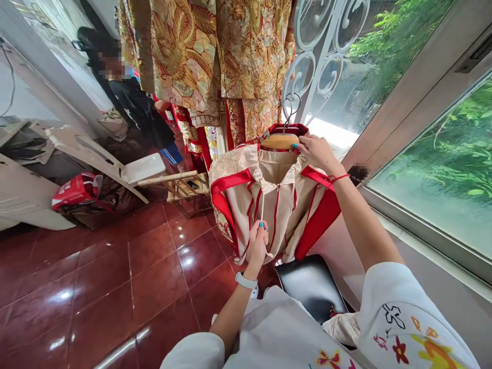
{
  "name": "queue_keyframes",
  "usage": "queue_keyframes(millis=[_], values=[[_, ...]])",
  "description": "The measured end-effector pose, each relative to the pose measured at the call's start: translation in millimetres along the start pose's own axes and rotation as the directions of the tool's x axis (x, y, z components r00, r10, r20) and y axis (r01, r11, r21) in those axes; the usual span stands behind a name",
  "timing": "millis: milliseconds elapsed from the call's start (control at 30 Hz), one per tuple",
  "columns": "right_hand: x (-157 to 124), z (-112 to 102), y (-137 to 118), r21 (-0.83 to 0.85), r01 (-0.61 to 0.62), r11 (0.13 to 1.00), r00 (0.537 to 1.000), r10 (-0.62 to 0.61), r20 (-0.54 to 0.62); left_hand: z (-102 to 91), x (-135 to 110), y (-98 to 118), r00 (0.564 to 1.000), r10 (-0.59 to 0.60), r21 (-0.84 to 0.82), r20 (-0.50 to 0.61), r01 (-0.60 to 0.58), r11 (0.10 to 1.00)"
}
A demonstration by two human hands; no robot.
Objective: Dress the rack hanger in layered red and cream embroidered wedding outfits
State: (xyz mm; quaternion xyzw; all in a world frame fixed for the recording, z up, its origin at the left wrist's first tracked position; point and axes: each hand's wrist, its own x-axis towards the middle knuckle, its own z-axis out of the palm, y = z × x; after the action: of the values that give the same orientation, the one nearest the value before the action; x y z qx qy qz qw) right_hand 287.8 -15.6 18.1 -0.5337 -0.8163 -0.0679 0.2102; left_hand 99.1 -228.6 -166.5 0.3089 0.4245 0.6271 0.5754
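A cream and red garment point(282, 202) hangs inside out on a wooden hanger point(280, 141), whose hook catches the white window grille point(323, 56). My right hand point(313, 151) grips the garment's collar at the hanger's right end. Lower down, my left hand point(257, 241) pinches a thin cream tie cord point(263, 207) that runs up to the neckline. Both hands have teal nails. A white watch sits on my left wrist and a red thread on my right.
Gold embroidered robes point(215, 56) hang behind the garment. A black stool point(313, 287) stands below it by the window wall. On the left are a white plastic chair point(115, 161), a red bag point(77, 189), a small wooden stool point(184, 187) and a person in black point(140, 110). The floor is glossy red tile.
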Motion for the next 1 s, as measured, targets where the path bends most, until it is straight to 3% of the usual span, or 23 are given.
queue_keyframes(millis=[233,433,567,767,1000], values=[[-6,8,2,0.031,-0.065,0.997,0.998,0.065,-0.022,-2.5,0,-24,0.998,0.043,0.018,-0.05,-0.042,0.999],[2,-2,1,0.091,-0.083,0.992,0.996,0.08,0.036,-22.8,-2,-46,0.999,0.018,0.068,-0.046,-0.015,0.998],[19,-5,-16,0.212,0.0,0.977,0.999,-0.008,0.037,-18.9,-5,-40,0.999,0.037,0.097,-0.01,-0.036,0.995],[30,10,-39,0.145,-0.095,0.985,0.995,0.099,-0.019,4.0,-29,-23,0.998,0.035,0.134,0.053,-0.042,0.99],[27,15,-33,0.178,-0.057,0.982,0.997,0.066,-0.047,-6.2,-52,-36,0.996,-0.014,0.106,-0.089,0.023,0.994]])
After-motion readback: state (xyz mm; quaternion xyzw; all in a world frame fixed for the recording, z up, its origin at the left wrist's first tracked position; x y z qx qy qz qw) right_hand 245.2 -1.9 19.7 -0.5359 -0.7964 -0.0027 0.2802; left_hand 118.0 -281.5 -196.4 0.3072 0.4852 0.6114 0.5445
